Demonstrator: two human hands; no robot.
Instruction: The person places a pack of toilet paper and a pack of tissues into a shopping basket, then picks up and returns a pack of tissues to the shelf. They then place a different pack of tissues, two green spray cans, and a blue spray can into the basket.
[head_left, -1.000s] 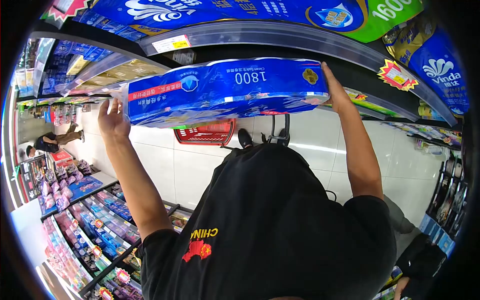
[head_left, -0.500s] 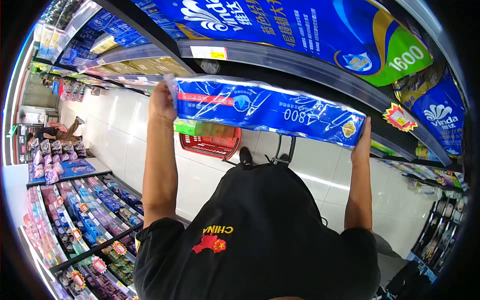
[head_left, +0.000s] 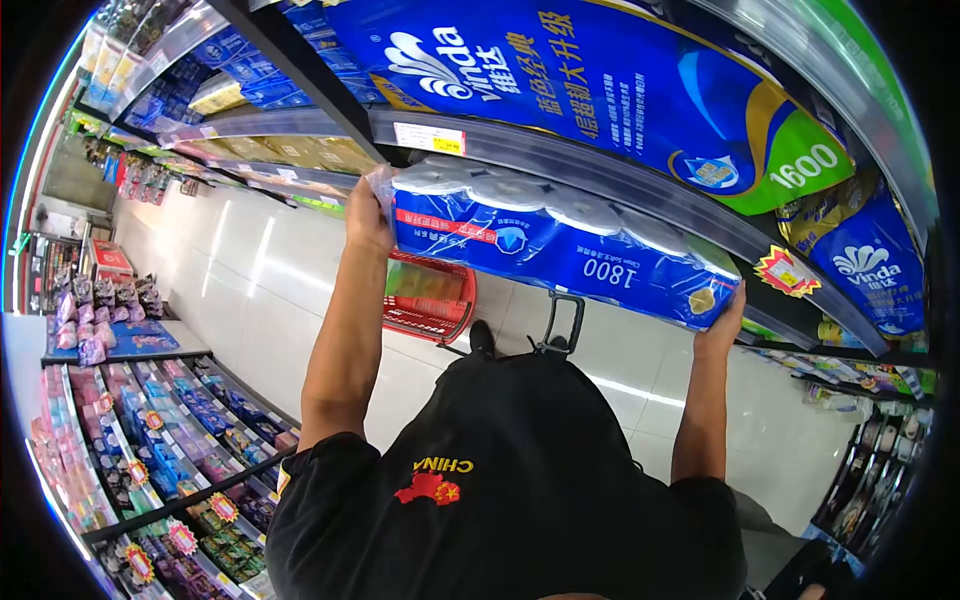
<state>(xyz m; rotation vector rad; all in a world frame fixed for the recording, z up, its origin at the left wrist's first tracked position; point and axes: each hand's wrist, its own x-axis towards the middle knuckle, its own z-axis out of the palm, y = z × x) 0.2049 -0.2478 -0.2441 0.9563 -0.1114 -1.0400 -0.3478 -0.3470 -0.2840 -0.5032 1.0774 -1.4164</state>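
A long blue plastic-wrapped pack of toilet rolls marked 1800 is held up in front of me between both hands. The white ends of several rolls show through clear film along its far upper side. My left hand grips the pack's left end, where loose wrapping sticks out. At the other end, my right hand is closed on the lower right corner, its fingers partly hidden. Just beyond the pack runs a shelf edge, with a large blue Vinda 1600 pack on the shelf above.
On the floor below stands a red shopping basket with a green item inside and a black handle beside it. Another blue Vinda pack sits at right. Product shelves line the left, past the tiled aisle.
The pack has tilted, so the roll ends on its upper side now show. Both hands still hold it; the left hand and the pack's left end have shifted right and slightly down in view.
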